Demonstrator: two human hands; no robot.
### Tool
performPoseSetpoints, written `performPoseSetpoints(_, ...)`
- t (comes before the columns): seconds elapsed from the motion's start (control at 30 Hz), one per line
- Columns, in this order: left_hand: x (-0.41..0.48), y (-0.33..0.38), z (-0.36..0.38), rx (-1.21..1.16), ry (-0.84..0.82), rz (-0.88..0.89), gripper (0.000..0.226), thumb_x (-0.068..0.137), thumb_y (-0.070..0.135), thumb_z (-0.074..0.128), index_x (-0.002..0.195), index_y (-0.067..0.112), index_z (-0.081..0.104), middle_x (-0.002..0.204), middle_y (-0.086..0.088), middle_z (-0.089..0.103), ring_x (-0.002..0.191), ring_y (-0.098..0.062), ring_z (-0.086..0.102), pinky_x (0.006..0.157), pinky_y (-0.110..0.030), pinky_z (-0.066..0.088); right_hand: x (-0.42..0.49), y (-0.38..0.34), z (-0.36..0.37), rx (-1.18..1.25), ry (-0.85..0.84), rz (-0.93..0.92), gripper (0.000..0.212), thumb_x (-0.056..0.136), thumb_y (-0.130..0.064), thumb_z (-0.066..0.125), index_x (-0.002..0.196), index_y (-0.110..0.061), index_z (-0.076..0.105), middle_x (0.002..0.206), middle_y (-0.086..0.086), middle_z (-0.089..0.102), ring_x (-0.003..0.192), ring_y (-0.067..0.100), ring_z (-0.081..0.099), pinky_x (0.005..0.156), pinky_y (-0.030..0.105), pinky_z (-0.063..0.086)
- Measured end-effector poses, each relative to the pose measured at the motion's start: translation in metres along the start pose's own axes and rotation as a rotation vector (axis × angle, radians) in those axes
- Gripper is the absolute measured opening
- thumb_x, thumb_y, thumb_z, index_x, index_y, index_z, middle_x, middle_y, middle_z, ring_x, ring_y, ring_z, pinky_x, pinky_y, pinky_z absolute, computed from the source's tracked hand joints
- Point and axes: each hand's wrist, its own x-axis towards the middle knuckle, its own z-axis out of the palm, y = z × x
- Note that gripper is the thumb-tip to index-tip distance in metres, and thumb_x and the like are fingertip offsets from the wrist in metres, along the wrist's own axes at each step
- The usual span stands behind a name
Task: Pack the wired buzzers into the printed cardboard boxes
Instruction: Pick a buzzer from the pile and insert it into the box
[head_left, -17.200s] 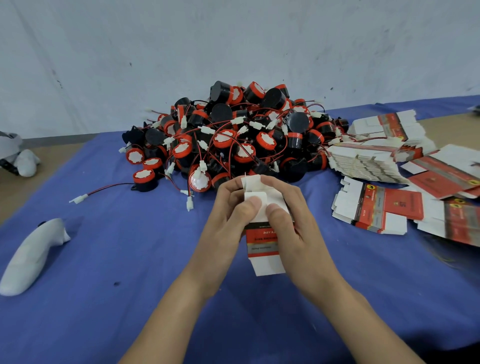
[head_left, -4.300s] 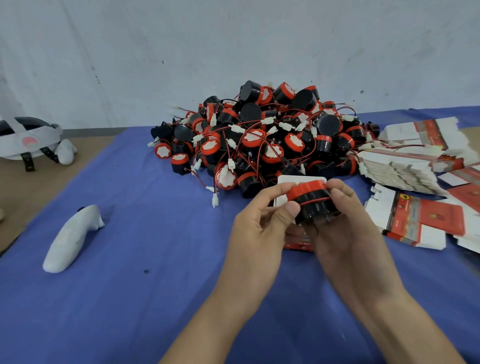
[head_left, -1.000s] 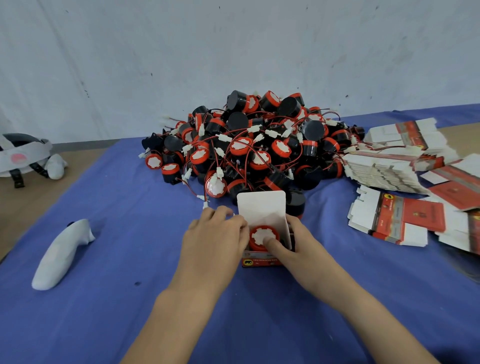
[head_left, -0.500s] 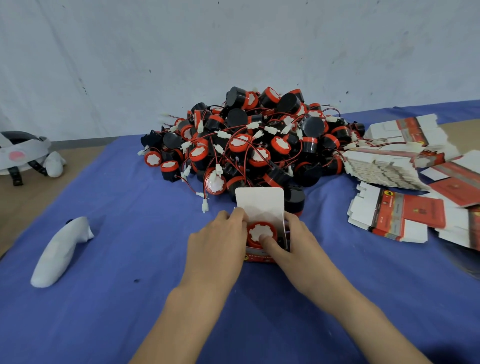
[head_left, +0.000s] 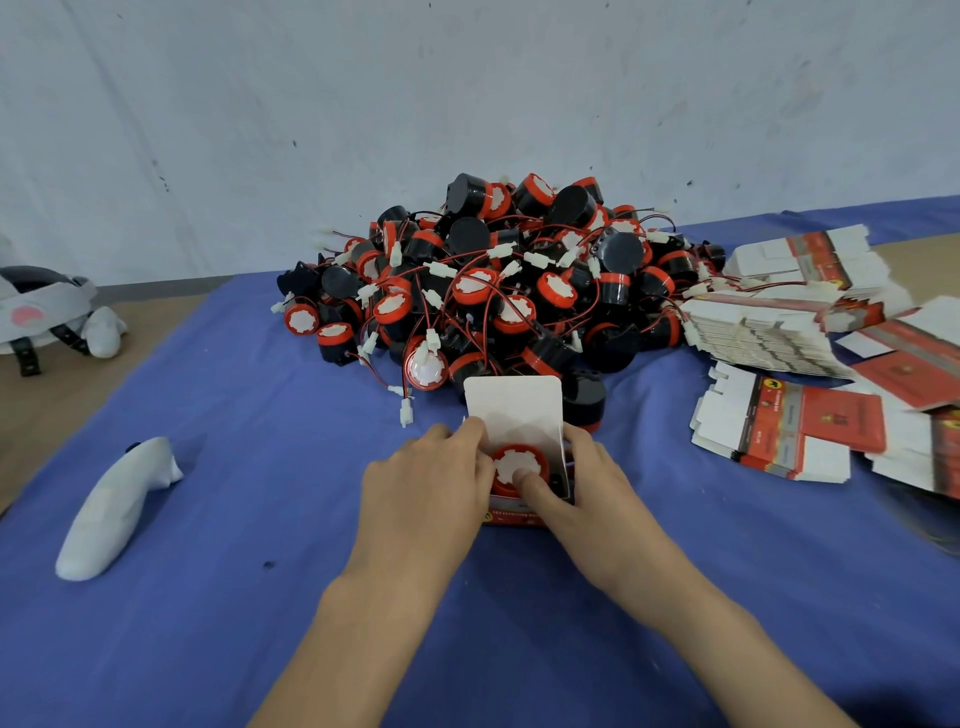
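Right hand (head_left: 587, 499): thumb pressing wired buzzer (head_left: 508, 461), red cap up, into the open printed box (head_left: 511, 517); fingers curled on its right wall. Left hand (head_left: 426, 488) grips the left wall. Box sits upright between both hands, lid flap (head_left: 514, 410) standing on the far side. To close, flap probably folds toward me, so right thumb must clear first.

Red-capped black buzzer (head_left: 506, 462) upright inside open printed box (head_left: 511, 410), flap raised; buzzer pile (head_left: 498, 280) behind; flat boxes (head_left: 789, 436) right.
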Motion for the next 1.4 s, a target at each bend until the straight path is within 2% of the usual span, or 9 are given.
performPoseSetpoints(0.27, 0.008, -0.002, -0.009, 0.125, -0.065, 0.03, 0.024, 0.093, 0.03, 0.037, 0.083, 0.026, 0.058, 0.068, 0.003, 0.05, 0.056, -0.013, 0.04, 0.049, -0.028, 0.021, -0.002, -0.001, -0.001, -0.021, -0.003, -0.005, 0.032, 0.097, -0.046, 0.056, 0.127, -0.044, 0.046, 0.117, -0.015, 0.052, 0.112, 0.009, 0.051, 0.099, 0.036, 0.048)
performPoseSetpoints(0.53, 0.026, 0.0, -0.021, 0.135, -0.302, 0.071, 0.027, 0.092, 0.027, 0.043, 0.066, 0.022, 0.049, 0.065, 0.004, 0.046, 0.055, -0.015, 0.04, 0.052, -0.028, 0.023, -0.002, 0.0, -0.002, -0.031, -0.017, -0.029, 0.032, 0.098, -0.046, 0.056, 0.127, -0.047, 0.045, 0.118, -0.017, 0.051, 0.113, 0.009, 0.05, 0.099, 0.034, 0.047)
performPoseSetpoints(0.8, 0.03, 0.006, -0.02, 0.141, -0.366, 0.037, 0.024, 0.097, 0.03, 0.041, 0.076, 0.023, 0.05, 0.07, 0.004, 0.047, 0.058, -0.015, 0.042, 0.052, -0.028, 0.023, -0.001, 0.003, -0.003, -0.05, -0.035, -0.068, 0.033, 0.097, -0.051, 0.052, 0.129, -0.053, 0.041, 0.117, -0.021, 0.049, 0.112, 0.006, 0.048, 0.095, 0.029, 0.046)
performPoseSetpoints(0.93, 0.027, -0.001, -0.017, -0.07, -0.336, 0.054, 0.028, 0.096, 0.027, 0.04, 0.077, 0.022, 0.06, 0.073, 0.002, 0.057, 0.066, -0.02, 0.054, 0.055, -0.031, 0.04, 0.001, 0.003, -0.007, -0.024, -0.05, -0.072, 0.026, 0.099, -0.045, 0.054, 0.124, -0.05, 0.046, 0.121, -0.016, 0.054, 0.116, 0.008, 0.051, 0.099, 0.035, 0.048)
performPoseSetpoints(1.0, 0.02, -0.009, -0.015, -0.324, -0.321, 0.054, 0.028, 0.098, 0.029, 0.041, 0.092, 0.03, 0.068, 0.077, 0.007, 0.066, 0.074, -0.015, 0.062, 0.064, -0.032, 0.052, 0.002, 0.001, -0.01, 0.004, -0.065, -0.062, 0.026, 0.1, -0.043, 0.055, 0.124, -0.049, 0.048, 0.122, -0.015, 0.056, 0.117, 0.009, 0.052, 0.1, 0.037, 0.049)
performPoseSetpoints(1.07, 0.01, -0.017, -0.012, -0.661, -0.286, 0.02, 0.026, 0.102, 0.036, 0.041, 0.111, 0.044, 0.065, 0.078, 0.015, 0.066, 0.077, -0.003, 0.063, 0.068, -0.021, 0.052, 0.003, 0.0, -0.014, 0.03, -0.089, -0.062, 0.028, 0.1, -0.041, 0.056, 0.126, -0.048, 0.049, 0.123, -0.013, 0.059, 0.117, 0.008, 0.055, 0.101, 0.037, 0.049)
performPoseSetpoints(1.13, 0.0, -0.022, -0.006, -0.894, -0.222, -0.034, 0.027, 0.105, 0.039, 0.037, 0.118, 0.048, 0.058, 0.077, 0.006, 0.061, 0.075, -0.003, 0.061, 0.073, -0.024, 0.054, 0.003, -0.001, -0.016, 0.044, -0.111, -0.06, 0.032, 0.1, -0.041, 0.057, 0.13, -0.047, 0.048, 0.124, -0.013, 0.06, 0.116, 0.005, 0.056, 0.101, 0.035, 0.049)
performPoseSetpoints(1.27, -0.007, -0.022, 0.0, -1.053, -0.195, -0.145, 0.027, 0.108, 0.028, 0.034, 0.125, 0.04, 0.052, 0.099, 0.008, 0.07, 0.104, -0.009, 0.066, 0.092, -0.049, 0.053, -0.001, -0.003, -0.017, 0.045, -0.11, -0.071, 0.039, 0.1, -0.039, 0.058, 0.136, -0.048, 0.044, 0.127, -0.018, 0.059, 0.115, -0.001, 0.057, 0.1, 0.029, 0.049)
performPoseSetpoints(1.4, -0.005, -0.022, -0.001, -1.161, -0.288, -0.207, 0.018, 0.107, 0.027, 0.042, 0.117, 0.036, 0.055, 0.101, 0.012, 0.074, 0.103, -0.003, 0.067, 0.089, -0.036, 0.058, -0.003, -0.004, -0.016, 0.084, -0.118, -0.094, 0.039, 0.099, -0.036, 0.06, 0.13, -0.053, 0.043, 0.126, -0.025, 0.059, 0.113, -0.011, 0.055, 0.087, 0.01, 0.048)
